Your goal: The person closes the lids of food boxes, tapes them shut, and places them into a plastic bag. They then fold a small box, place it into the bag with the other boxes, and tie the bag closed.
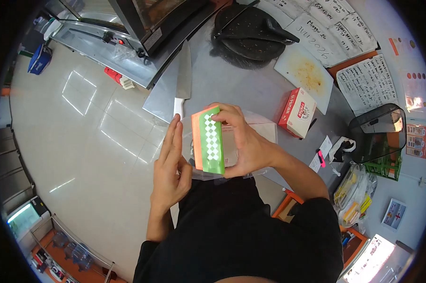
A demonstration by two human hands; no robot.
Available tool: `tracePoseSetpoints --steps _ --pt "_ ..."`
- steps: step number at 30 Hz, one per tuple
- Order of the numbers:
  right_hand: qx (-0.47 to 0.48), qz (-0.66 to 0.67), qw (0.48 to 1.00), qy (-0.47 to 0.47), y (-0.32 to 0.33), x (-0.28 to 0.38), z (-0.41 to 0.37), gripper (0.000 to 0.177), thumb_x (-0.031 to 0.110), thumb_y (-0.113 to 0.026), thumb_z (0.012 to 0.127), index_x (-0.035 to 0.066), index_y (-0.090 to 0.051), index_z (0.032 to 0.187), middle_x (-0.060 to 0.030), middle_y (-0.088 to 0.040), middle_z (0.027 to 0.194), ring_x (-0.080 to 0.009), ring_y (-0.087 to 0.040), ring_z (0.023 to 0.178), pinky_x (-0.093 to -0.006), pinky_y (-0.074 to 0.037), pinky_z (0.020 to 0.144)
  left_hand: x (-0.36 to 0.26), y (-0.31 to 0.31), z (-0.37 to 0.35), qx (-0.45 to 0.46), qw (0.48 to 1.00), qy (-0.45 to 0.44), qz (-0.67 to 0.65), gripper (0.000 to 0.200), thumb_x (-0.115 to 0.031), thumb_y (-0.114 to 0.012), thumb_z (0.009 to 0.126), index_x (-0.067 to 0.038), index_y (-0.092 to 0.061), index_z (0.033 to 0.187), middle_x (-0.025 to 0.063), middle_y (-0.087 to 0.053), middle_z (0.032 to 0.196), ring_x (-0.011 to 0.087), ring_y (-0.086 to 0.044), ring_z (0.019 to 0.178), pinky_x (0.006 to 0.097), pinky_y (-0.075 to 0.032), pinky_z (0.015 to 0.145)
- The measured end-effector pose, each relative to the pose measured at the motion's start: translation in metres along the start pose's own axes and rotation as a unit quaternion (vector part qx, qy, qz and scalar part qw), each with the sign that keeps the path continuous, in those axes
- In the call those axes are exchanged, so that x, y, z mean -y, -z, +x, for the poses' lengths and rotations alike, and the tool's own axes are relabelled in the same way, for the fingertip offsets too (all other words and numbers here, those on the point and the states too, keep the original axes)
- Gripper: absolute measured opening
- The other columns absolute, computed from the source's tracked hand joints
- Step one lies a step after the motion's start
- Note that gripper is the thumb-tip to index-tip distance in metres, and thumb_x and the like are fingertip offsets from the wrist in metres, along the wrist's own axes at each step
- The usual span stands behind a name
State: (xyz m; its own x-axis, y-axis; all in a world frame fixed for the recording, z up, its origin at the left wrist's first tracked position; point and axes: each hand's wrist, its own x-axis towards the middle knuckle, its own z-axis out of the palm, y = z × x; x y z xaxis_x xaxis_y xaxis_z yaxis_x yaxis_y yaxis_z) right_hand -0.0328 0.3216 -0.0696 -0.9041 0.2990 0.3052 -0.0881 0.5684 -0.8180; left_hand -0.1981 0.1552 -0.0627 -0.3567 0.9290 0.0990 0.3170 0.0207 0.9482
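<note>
My right hand (243,139) grips a small box (211,141) by its top and bottom ends, fingers at the top and thumb at the bottom. One face of it is green with white diamonds, and the side toward my left hand is striped orange. Just left of the box is my left hand (170,167), its index and middle fingers stretched out straight and the others bent; it holds nothing that I can see. Behind the box, on the counter edge, lies clear plastic (258,120) around a pale, flat-looking item (265,134) that my right hand partly hides.
A large knife (183,75) lies on the metal counter (243,85). Beyond are a dark stone mortar (250,37), a stained cutting board (307,73) and a red and white carton (298,113). A black mesh basket (380,132) and a pink marker (321,158) are at the right.
</note>
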Motion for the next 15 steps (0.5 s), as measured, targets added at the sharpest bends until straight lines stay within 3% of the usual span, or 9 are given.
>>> tracePoseSetpoints --steps 3,6,9,11,13,15 --pt "-0.02 -0.006 1.0 -0.007 0.027 0.016 0.002 0.107 0.018 -0.089 0.056 0.01 -0.033 0.146 -0.0199 -0.035 0.148 -0.0418 -0.033 0.138 -0.0503 -0.032 0.114 0.003 0.004 0.001 0.002 1.0 -0.002 0.013 0.088 0.019 -0.045 0.071 -0.002 -0.036 0.156 0.0217 -0.033 0.163 0.0184 -0.071 0.093 0.0224 -0.048 0.058" --pt "-0.077 -0.108 0.991 -0.029 0.07 0.021 0.016 0.103 0.02 -0.087 0.057 0.012 -0.037 0.146 -0.0192 -0.038 0.147 -0.0406 -0.033 0.138 -0.0497 -0.031 0.114 0.004 0.004 0.0 0.03 0.999 -0.03 0.034 0.088 0.019 -0.045 0.071 -0.002 -0.037 0.156 0.0225 -0.033 0.162 0.0195 -0.072 0.093 0.0226 -0.049 0.059" --pt "-0.14 -0.207 0.963 -0.096 0.086 -0.027 0.028 0.103 0.02 -0.087 0.057 0.016 -0.038 0.148 -0.0185 -0.04 0.147 -0.0393 -0.033 0.138 -0.0505 -0.031 0.112 0.002 -0.002 0.0 0.03 0.998 -0.057 0.013 0.088 0.019 -0.045 0.07 -0.002 -0.037 0.156 0.0225 -0.034 0.161 0.021 -0.074 0.09 0.0241 -0.052 0.059" --pt "-0.082 -0.321 0.929 -0.165 0.086 -0.079 0.027 0.105 0.022 -0.088 0.056 0.021 -0.041 0.151 -0.0179 -0.04 0.15 -0.0383 -0.034 0.138 -0.0523 -0.03 0.109 -0.002 -0.002 -0.001 0.046 0.999 -0.028 0.006 0.084 0.02 -0.04 0.076 -0.005 -0.038 0.156 0.0213 -0.031 0.163 0.023 -0.072 0.099 0.0251 -0.056 0.065" --pt "0.071 -0.454 0.859 -0.226 0.073 -0.123 0.018 0.108 0.027 -0.09 0.055 0.022 -0.043 0.152 -0.0184 -0.038 0.153 -0.038 -0.034 0.138 -0.0541 -0.029 0.107 -0.004 -0.004 0.0 0.053 0.998 -0.027 0.002 0.082 0.02 -0.037 0.079 -0.006 -0.038 0.157 0.0208 -0.03 0.164 0.024 -0.072 0.103 0.026 -0.058 0.069" --pt "0.15 -0.423 0.853 -0.267 0.063 -0.154 0.01 0.107 0.03 -0.09 0.056 0.021 -0.044 0.152 -0.0191 -0.037 0.154 -0.038 -0.034 0.139 -0.0543 -0.029 0.105 -0.006 -0.005 0.003 0.054 0.997 -0.05 0.002 0.082 0.02 -0.037 0.079 -0.006 -0.038 0.157 0.0211 -0.03 0.163 0.0241 -0.072 0.102 0.0266 -0.058 0.07"
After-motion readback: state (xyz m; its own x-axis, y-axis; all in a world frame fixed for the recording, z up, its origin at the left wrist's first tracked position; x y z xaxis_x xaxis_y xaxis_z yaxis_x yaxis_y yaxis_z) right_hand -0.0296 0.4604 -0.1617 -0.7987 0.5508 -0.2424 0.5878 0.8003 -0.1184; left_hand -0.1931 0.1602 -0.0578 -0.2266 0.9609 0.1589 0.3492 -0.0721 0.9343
